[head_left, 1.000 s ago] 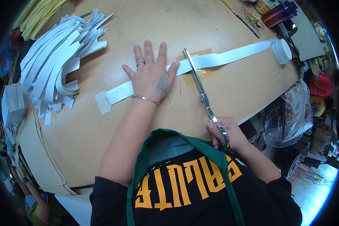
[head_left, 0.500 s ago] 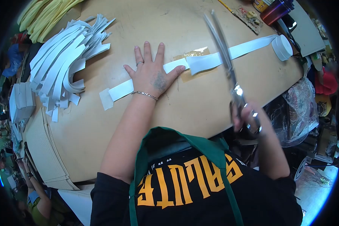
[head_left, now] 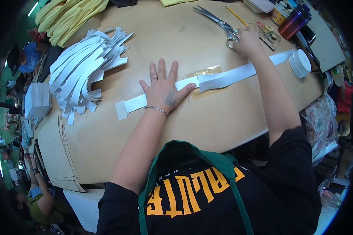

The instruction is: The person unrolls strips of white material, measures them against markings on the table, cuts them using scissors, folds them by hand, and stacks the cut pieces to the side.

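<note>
- Head view, left hand point(head_left: 164, 90): palm down, fingers and thumb spread, nothing grasped; lies across the short white strip point(head_left: 135, 103) and covers its middle; thumb points toward the loose end of the long white strip point(head_left: 231, 78).
- Head view, right hand point(head_left: 248, 42): at the handles of the scissors point(head_left: 212, 16), farther across the table point(head_left: 184, 133); fingers partly curled; cannot tell whether they have hold of a handle or only touch it.
- Scissors: lie to the right hand's left and beyond; long axis slants from handles by that hand to blade tips at far left; right hand clearly the nearer.
- Long strip: runs rightward, under the right forearm, to the white roll point(head_left: 301, 64); its loose end is just beside the left thumb, over the brown tape point(head_left: 208, 71); overlap with the short strip cannot be made out.
- Nearby: pencil point(head_left: 236, 16) beyond right hand; heap of white strips point(head_left: 78, 64) left of left hand.
</note>
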The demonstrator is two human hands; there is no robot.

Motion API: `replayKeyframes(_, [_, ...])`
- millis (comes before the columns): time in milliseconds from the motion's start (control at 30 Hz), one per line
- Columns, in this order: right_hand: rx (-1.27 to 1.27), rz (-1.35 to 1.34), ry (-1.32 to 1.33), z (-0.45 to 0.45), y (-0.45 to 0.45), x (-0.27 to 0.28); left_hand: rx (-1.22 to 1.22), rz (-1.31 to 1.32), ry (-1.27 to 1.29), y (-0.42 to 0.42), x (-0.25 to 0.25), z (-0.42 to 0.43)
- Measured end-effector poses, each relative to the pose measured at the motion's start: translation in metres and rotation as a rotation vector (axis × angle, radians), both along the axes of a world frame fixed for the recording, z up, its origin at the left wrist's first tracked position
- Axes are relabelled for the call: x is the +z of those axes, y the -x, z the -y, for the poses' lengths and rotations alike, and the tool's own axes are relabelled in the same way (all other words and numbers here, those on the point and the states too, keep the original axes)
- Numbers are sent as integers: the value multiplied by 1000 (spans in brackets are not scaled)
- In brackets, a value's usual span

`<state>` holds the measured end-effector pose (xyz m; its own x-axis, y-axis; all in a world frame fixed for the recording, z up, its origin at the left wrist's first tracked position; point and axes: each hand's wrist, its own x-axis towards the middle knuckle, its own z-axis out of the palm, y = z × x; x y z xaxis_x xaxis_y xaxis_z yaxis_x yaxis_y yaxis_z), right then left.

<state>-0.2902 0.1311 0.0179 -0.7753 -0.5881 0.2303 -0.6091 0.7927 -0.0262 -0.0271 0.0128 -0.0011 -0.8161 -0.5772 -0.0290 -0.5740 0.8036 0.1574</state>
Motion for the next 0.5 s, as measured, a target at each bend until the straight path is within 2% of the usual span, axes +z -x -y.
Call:
replayKeyframes(67, [411, 113, 223, -11, -30, 7, 1, 0, 4, 1, -1, 0])
replayKeyframes(133, [735, 409, 210, -25, -82, 16, -12, -7, 22, 0, -4, 1])
replayKeyframes(233, [562, 585, -26, -23, -100, 13, -23, -12, 38, 0, -5, 1])
replayKeyframes(333, [398, 660, 252, -13, -79, -10, -11, 10, 54, 1, -3, -1])
replayKeyframes(467, [503, 81, 295, -5, -94, -8, -17, -4, 48, 1, -5, 0])
replayKeyframes(500, [565, 89, 315, -5, -101, -6, -19, -16, 40, 1, -5, 0])
